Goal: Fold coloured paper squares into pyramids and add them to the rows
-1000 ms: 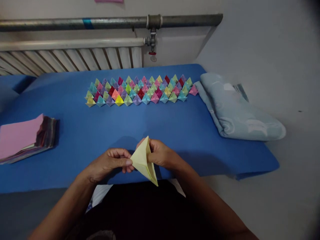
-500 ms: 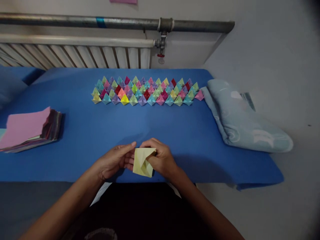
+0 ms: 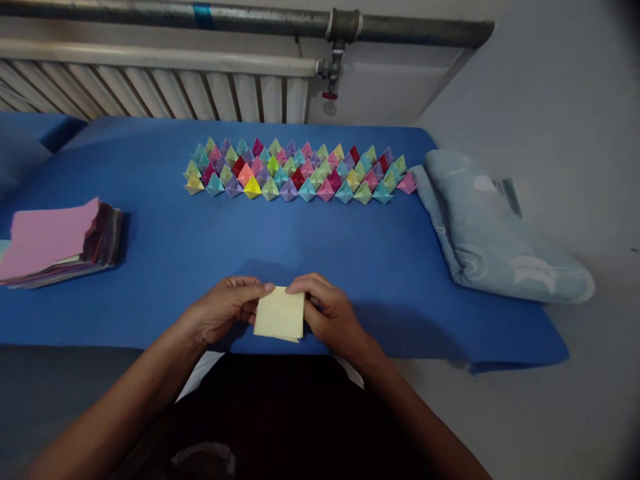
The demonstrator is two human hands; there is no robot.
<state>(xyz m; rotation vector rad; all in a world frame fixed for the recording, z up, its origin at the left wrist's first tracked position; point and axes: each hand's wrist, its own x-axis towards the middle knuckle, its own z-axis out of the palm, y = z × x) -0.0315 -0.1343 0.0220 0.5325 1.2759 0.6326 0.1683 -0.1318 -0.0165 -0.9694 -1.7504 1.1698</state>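
A pale yellow sheet of origami paper (image 3: 280,315), folded into a flat, layered square, is held between my two hands above the near edge of the blue surface. My left hand (image 3: 229,308) pinches its upper left corner, thumb on top. On the opposite side, my right hand (image 3: 327,310) grips the right edge, with the index finger at the top corner. The layers part slightly at the bottom right. Beyond my hands, several rows of folded paper pieces (image 3: 289,190) in many colours stand close together.
To the left lies a thick stack of coloured paper (image 3: 55,233), pink on top. A folded light-blue blanket (image 3: 493,227) rests at the right end of the blue-covered bed or table (image 3: 200,233). Behind are a radiator (image 3: 220,93) and a metal pipe (image 3: 270,19) with a valve.
The yellow paper has gone from a partly opened fold to a flat square. My left hand has closed on its upper left corner. The camera view has tilted down slightly.
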